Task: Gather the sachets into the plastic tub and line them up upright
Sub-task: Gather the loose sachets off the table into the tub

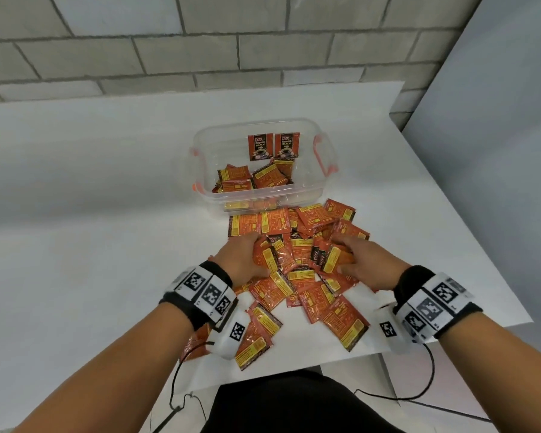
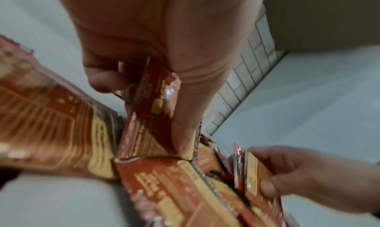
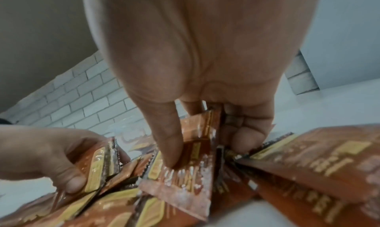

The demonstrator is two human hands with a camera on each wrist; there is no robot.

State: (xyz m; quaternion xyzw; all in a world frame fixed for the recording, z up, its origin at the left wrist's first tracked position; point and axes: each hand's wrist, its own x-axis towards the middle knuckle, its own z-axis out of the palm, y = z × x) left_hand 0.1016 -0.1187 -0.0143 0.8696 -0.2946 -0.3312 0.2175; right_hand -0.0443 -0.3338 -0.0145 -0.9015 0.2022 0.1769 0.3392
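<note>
From the head view, the clear plastic tub with orange clips [image 1: 313, 190] sits at the far end of the white surface [image 1: 91, 198]; two sachets stand upright against its back wall, others lie loose inside. The heap of red-and-yellow foil sachets [image 1: 306, 295] spreads just in front of the tub. The left hand [image 1: 241, 260] and the right hand [image 1: 364, 264] each curl round a bunch within the heap.

The left wrist view, blurred, shows thumb and fingers [image 2: 102, 80] pinching one sachet edge-on.

The right wrist view shows the thumb pressing sachets against curled fingers [image 3: 242, 139].

The slick foil packets could fan out and slip from either grip during the lift, or topple the upright pair.
</note>
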